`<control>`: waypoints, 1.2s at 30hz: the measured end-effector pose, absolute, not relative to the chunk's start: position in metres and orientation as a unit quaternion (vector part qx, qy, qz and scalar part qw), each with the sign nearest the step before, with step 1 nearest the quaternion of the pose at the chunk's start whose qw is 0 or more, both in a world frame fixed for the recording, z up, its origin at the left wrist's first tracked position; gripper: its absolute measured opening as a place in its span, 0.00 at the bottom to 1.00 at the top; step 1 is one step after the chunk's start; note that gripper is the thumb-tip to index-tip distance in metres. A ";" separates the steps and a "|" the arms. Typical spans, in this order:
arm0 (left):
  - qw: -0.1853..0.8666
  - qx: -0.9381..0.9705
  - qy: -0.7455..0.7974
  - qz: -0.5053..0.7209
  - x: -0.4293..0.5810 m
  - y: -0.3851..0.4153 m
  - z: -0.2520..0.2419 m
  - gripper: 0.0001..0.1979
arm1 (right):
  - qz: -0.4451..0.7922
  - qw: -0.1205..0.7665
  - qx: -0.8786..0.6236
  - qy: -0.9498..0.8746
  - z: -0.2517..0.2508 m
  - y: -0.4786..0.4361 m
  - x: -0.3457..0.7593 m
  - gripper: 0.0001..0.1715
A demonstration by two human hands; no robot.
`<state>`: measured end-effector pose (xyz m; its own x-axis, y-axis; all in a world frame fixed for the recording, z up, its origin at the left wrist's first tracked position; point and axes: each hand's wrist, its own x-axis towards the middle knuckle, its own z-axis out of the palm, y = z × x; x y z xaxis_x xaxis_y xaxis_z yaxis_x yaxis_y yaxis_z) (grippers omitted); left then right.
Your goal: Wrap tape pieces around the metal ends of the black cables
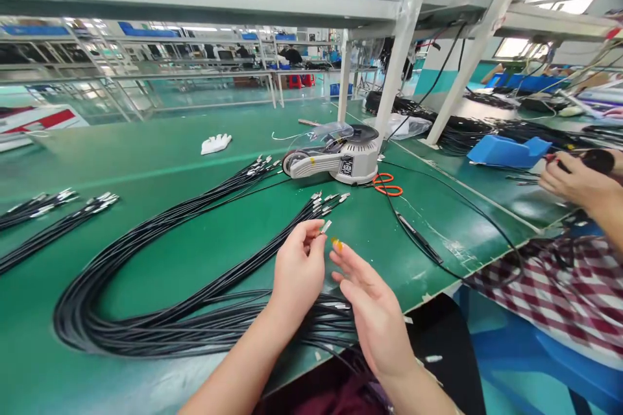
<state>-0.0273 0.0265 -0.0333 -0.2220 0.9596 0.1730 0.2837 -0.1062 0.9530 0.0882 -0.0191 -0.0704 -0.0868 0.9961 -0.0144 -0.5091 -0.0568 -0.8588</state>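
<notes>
My left hand (298,267) is closed in a pinch on the metal connector end of a black cable (325,227), held just above the green table (160,168). My right hand (372,301) is beside it with fingers stretched out, and a small piece of yellow tape (337,245) sticks to a fingertip. A large bundle of looped black cables (160,311) lies under and to the left of my hands. More connector ends (328,200) fan out beyond my fingers. A grey tape dispenser (341,154) stands further back.
Orange scissors (387,185) lie right of the dispenser. A white glove (215,143) lies at the back. More cable bundles (53,214) lie at far left. A person in a checked shirt (559,292) works at right, hand (572,178) near a blue foam block (509,150). Slanted shelf posts (399,58) rise behind.
</notes>
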 end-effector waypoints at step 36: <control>0.628 0.316 0.458 0.544 -0.042 0.007 -0.033 0.10 | 0.187 0.437 -0.421 -0.772 -0.086 -0.015 0.079 0.41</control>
<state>-0.0422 0.0070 -0.0335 -0.0112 0.9725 -0.2327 -0.3932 0.2096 0.8952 0.0788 -0.0153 -0.0861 -0.2626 0.8143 0.5177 0.4866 0.5750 -0.6577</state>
